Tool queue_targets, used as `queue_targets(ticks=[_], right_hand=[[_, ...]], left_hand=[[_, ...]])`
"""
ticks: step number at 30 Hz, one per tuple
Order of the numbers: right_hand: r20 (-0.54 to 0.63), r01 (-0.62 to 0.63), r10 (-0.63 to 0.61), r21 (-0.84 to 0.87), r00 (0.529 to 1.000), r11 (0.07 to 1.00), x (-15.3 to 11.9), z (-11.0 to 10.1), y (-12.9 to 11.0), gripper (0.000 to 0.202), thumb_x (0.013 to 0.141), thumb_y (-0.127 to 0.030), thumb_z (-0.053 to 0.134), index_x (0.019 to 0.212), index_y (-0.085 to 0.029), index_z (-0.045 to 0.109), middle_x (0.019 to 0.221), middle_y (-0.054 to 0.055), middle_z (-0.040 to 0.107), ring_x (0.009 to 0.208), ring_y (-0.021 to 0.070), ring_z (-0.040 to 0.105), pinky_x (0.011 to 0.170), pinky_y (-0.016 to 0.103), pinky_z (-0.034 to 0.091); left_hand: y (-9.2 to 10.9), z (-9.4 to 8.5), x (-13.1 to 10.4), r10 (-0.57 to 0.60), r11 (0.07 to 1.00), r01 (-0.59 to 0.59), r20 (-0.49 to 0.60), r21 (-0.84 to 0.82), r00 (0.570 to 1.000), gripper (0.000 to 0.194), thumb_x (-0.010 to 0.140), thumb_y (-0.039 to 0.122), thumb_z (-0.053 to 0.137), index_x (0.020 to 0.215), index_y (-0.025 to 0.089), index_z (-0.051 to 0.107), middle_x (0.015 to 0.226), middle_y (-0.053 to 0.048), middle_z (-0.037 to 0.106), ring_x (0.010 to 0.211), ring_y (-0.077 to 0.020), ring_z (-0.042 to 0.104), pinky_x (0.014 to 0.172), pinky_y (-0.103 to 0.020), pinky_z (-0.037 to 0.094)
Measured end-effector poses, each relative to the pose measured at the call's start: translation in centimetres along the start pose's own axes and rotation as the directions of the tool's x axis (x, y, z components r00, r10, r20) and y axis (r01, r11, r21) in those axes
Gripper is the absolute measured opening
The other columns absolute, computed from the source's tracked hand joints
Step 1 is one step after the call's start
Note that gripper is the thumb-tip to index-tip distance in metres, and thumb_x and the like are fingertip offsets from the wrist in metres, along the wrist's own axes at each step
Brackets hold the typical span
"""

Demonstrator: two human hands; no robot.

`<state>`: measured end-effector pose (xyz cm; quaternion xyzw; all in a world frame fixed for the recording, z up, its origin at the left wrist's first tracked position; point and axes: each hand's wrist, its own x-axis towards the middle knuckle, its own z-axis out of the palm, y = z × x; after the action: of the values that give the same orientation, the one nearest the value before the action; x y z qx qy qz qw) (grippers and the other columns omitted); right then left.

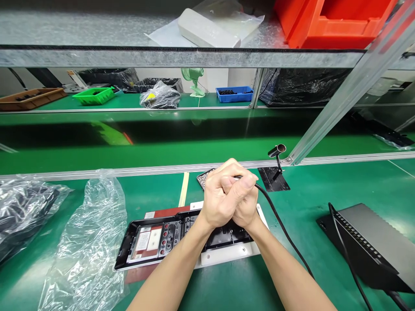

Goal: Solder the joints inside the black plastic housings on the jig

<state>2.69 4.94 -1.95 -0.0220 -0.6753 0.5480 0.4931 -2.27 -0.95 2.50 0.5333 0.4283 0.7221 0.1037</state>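
My left hand [220,194] and my right hand [249,208] are clasped together, fingers closed, above a black plastic housing [142,222]. A black cable [279,216] leaves the top of my grip and runs down to the right. It belongs to a corded tool whose body is hidden inside my hands, so its kind cannot be made out. The long housing has cut-outs and small round holes. It lies in a white fixture [227,257] on a reddish-brown base [141,274]; my hands and forearms cover part of it.
Behind my hands sits a small tray of tiny parts [202,178]. A black tube holder [277,151] stands at the back right, and a dark box with a cable [372,242] lies at the right. Plastic bags [94,242] cover the left. A metal shelf [129,56] crosses overhead.
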Motion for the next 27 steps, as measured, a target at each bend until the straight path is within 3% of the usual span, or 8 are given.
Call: queue_targets(ticks=[4,11,19,27], right_hand=[[0.010,-0.007,0.007,0.005,1.000,1.000,0.02,0.04,-0.17,0.047,0.090,-0.045,0.065,0.055,-0.020,0.046,0.058,-0.002,0.040,0.056,0.0112,0.039,0.049,0.026,0.034],[-0.001,-0.011,0.012,0.013,1.000,1.000,0.04,-0.06,-0.22,0.055,0.095,-0.045,0.056,0.050,-0.021,0.035,0.054,-0.004,0.028,0.051,0.0095,0.029,0.048,0.026,0.030],[0.006,-0.006,0.006,-0.004,1.000,1.000,-0.16,-0.22,0.24,0.044,0.089,-0.045,0.064,0.057,-0.020,0.048,0.058,-0.001,0.042,0.064,0.0149,0.049,0.055,0.028,0.040],[-0.012,0.002,-0.002,-0.003,1.000,1.000,-0.11,-0.17,0.19,0.042,0.087,-0.044,0.066,0.057,-0.020,0.049,0.058,-0.001,0.040,0.067,0.0174,0.053,0.059,0.031,0.044]], left_hand=[[-0.02,-0.02,-0.02,0.009,1.000,-0.009,-0.004,0.024,1.000,0.024,0.096,0.037,0.062,0.093,0.020,0.077,0.087,-0.008,0.071,0.082,-0.0212,0.066,0.070,-0.034,0.048],[-0.15,0.10,-0.05,0.009,1.000,-0.009,0.006,0.023,1.000,0.023,0.096,0.037,0.062,0.094,0.019,0.077,0.091,-0.008,0.072,0.084,-0.0210,0.067,0.072,-0.034,0.049],[-0.20,-0.07,-0.18,0.011,1.000,-0.011,-0.006,0.023,1.000,0.024,0.096,0.038,0.061,0.096,0.019,0.077,0.093,-0.009,0.072,0.085,-0.0223,0.068,0.071,-0.035,0.049],[-0.33,-0.09,-0.22,-0.003,0.999,0.003,-0.006,0.032,1.000,0.026,0.096,0.040,0.060,0.097,0.020,0.077,0.094,-0.009,0.072,0.087,-0.0229,0.068,0.072,-0.036,0.050]])
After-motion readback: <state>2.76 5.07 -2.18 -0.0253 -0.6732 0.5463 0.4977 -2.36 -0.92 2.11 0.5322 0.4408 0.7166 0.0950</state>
